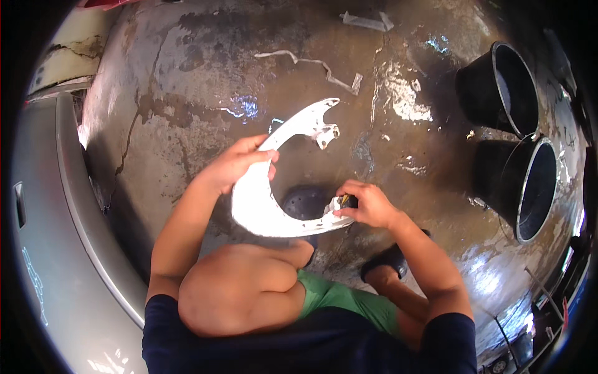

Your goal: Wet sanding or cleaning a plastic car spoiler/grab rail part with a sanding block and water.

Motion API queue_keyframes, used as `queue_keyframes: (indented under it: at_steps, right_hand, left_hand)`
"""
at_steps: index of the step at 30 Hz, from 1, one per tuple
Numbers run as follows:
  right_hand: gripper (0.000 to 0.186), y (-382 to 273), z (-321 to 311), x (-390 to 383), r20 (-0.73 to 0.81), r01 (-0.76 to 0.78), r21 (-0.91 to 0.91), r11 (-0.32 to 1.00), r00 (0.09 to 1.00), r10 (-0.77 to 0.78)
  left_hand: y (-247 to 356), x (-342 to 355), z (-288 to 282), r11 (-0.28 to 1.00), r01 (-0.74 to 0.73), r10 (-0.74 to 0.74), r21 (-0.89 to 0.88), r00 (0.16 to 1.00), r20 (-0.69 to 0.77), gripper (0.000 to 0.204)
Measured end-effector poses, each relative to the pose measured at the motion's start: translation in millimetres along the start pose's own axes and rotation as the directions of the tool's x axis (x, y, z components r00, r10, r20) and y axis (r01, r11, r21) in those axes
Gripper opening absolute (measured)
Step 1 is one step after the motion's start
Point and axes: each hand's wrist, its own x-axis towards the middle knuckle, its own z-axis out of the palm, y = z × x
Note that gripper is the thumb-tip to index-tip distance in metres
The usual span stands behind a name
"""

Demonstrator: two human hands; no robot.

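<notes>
A white curved panel (255, 202), bent like a wide crescent with cut-out tabs at both tips, hangs over the floor in front of my knees. My left hand (244, 163) grips its left side, the thumb on the inner edge. At the panel's lower right tip, my right hand (367, 204) is closed on a small dark thing with a bit of yellow (349, 201). Its fingers mostly cover that thing, so its kind cannot be made out. The thumb and fingers there also touch the panel's tip.
Two black buckets (498, 87) stand at the right on wet, stained concrete (205, 81). Crumpled strips of masking tape or paper (324, 65) lie beyond the panel. A grey car door or body panel (68, 218) rises close on my left. Thin metal bars (507, 340) are at the lower right.
</notes>
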Motion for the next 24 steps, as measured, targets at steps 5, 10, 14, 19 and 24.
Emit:
queue_keyframes:
  at_steps: [5,10,14,19,24]
  right_hand:
    - [0.035,-33.6,-63.2,12.3,-0.448,0.088,0.002,0.996,0.891,-0.077]
    - [0.034,-68.6,-49.8,58.0,-0.775,0.071,0.122,0.990,0.630,0.050]
    - [0.032,-67.6,-45.1,109.6,-0.874,-0.016,0.078,0.997,0.480,0.077]
    - [0.035,-23.8,-32.6,107.5,-0.831,0.022,0.210,0.977,0.530,0.167]
    - [0.036,-12.1,-30.9,121.7,-0.742,-0.078,0.271,0.959,0.618,0.260]
  left_hand:
    - [47.6,-30.3,53.2,0.983,-0.168,0.174,0.071,0.982,-0.079,0.064]
    - [67.5,-18.1,88.9,0.965,-0.155,0.134,-0.210,0.985,-0.111,0.065]
    - [69.9,6.4,110.5,0.937,-0.201,0.168,-0.287,0.977,-0.134,0.045]
    - [69.3,51.3,113.4,0.941,-0.054,-0.011,-0.335,0.982,-0.189,0.012]
    - [75.4,73.0,92.3,0.925,-0.009,-0.056,-0.380,0.986,-0.159,0.019]
